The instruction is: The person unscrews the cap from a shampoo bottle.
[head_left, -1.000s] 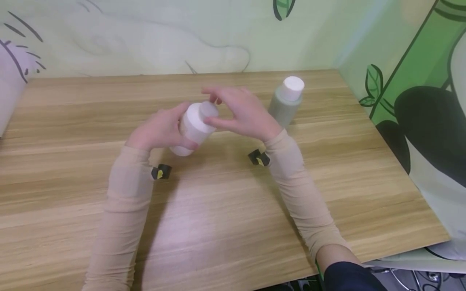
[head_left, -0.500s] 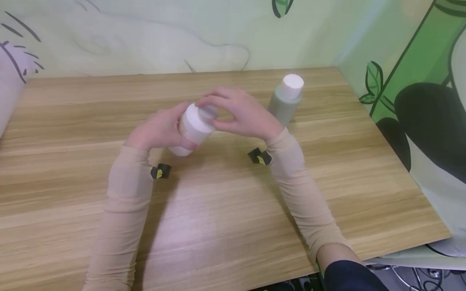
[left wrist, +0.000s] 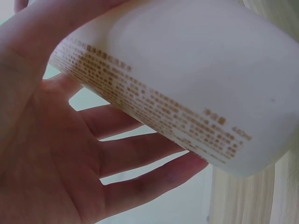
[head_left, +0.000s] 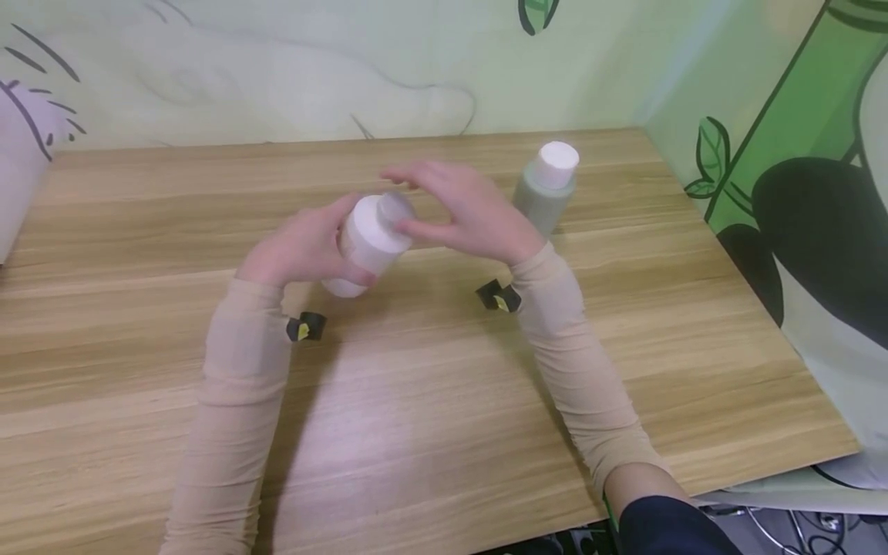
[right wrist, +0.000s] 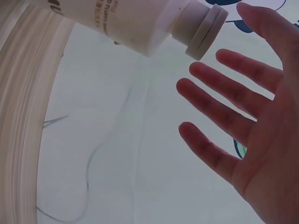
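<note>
Gripping white printed bottle (head_left: 368,243) in L hand (head_left: 298,247) w/ fingers curled round body, tilted over wood-grain bench (head_left: 416,432), prob to angle cap (head_left: 395,208) at R hand (head_left: 468,212). Holding nothing in R hand, w/ fingers spread by cap; can't tell re thumb contact. See grey-green bottle (head_left: 544,191) upright to R, prob parked clear; painted wall (head_left: 277,69) behind.

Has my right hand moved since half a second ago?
Yes. Judged against the standing bottle in the head view, your right hand has shifted slightly right, its fingers lifted off the cap of the held bottle.
</note>
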A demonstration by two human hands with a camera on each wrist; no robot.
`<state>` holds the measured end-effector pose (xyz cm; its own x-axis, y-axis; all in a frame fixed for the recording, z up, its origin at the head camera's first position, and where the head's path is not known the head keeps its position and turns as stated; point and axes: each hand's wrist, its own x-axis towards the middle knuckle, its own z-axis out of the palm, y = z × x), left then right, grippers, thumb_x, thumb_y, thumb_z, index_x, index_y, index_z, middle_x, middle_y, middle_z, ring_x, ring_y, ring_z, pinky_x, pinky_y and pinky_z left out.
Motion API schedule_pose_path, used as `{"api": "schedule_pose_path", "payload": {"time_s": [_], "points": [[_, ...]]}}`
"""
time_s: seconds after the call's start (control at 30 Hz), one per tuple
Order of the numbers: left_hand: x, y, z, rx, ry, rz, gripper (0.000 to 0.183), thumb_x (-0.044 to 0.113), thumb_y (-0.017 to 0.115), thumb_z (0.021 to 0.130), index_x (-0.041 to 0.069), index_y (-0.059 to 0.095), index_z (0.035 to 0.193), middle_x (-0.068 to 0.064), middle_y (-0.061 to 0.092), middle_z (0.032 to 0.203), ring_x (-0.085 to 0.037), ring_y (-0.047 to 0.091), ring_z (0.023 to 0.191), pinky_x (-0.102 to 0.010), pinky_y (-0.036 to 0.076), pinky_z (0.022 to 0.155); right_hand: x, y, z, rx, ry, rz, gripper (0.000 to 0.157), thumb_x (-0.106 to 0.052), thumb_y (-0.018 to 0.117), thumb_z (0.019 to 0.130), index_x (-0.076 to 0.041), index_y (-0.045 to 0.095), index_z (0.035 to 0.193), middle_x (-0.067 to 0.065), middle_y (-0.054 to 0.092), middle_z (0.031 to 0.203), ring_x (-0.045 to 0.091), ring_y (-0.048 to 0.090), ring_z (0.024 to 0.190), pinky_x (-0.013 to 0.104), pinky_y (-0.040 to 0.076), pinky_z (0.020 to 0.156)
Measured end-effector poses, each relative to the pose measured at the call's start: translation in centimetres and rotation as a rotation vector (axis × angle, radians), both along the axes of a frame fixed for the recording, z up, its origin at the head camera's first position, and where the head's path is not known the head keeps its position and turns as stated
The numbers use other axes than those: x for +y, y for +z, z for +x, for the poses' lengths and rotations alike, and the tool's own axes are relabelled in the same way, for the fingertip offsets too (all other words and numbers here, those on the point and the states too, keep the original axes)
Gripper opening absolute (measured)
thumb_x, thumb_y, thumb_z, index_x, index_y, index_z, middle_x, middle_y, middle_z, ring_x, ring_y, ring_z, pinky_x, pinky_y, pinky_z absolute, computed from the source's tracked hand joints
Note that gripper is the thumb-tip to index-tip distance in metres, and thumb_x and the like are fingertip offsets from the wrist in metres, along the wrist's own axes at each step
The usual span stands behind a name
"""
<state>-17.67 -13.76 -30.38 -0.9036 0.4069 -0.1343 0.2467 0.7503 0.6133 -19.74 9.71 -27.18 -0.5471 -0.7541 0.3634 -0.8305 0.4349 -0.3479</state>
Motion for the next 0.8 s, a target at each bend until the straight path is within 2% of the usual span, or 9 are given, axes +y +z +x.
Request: {"api": "schedule_pose_path", "payload": {"time_s": [0.17, 0.37, 0.57, 0.7, 0.8], "points": [[0.00, 0.16, 0.04, 0.009, -0.003, -0.005, 0.087, 0.023, 0.085, 0.066, 0.022, 0.040, 0.141, -0.014, 0.063, 0.124, -0.034, 0.061, 0.107, -0.054, 0.049, 0.091, 0.20, -0.03, 0.07, -0.004, -0.042, -0.017, 0.047, -0.029, 0.065, 0.092, -0.008, 0.055, 0.132, 0.008, 0.065, 0.126, 0.019, 0.062, 0.107, 0.030, 0.050, 0.095], [0.06, 0.27, -0.06, 0.012, -0.012, -0.012, 0.087, 0.024, 0.085, 0.066, 0.021, 0.040, 0.140, -0.015, 0.063, 0.124, -0.034, 0.062, 0.106, -0.053, 0.049, 0.091, 0.00, -0.26, 0.03, 0.014, -0.018, -0.027, 0.039, -0.025, 0.067, 0.090, -0.007, 0.061, 0.124, 0.006, 0.068, 0.118, 0.016, 0.064, 0.099, 0.026, 0.050, 0.089], [0.07, 0.25, -0.08, -0.008, -0.019, -0.002, 0.087, 0.023, 0.085, 0.066, 0.021, 0.040, 0.141, -0.013, 0.062, 0.125, -0.032, 0.061, 0.108, -0.053, 0.048, 0.092, 0.01, -0.36, -0.01, 0.015, 0.032, 0.013, 0.039, -0.021, 0.067, 0.089, -0.008, 0.061, 0.126, 0.007, 0.066, 0.123, 0.018, 0.062, 0.110, 0.028, 0.048, 0.098], [0.05, 0.15, -0.04, -0.030, -0.019, 0.000, 0.086, 0.022, 0.085, 0.067, 0.022, 0.040, 0.140, -0.012, 0.062, 0.125, -0.032, 0.061, 0.108, -0.052, 0.048, 0.092, 0.02, -0.32, -0.15, 0.013, 0.113, 0.033, 0.039, -0.016, 0.066, 0.089, -0.007, 0.060, 0.127, 0.010, 0.062, 0.129, 0.023, 0.057, 0.121, 0.031, 0.044, 0.107], [0.02, 0.00, -0.01, -0.034, -0.018, -0.003, 0.087, 0.023, 0.085, 0.067, 0.022, 0.039, 0.141, -0.012, 0.062, 0.125, -0.032, 0.061, 0.107, -0.051, 0.048, 0.091, 0.01, -0.35, -0.23, 0.022, 0.165, 0.030, 0.038, -0.011, 0.064, 0.089, -0.005, 0.060, 0.126, 0.013, 0.061, 0.129, 0.026, 0.056, 0.122, 0.034, 0.042, 0.109]]}}
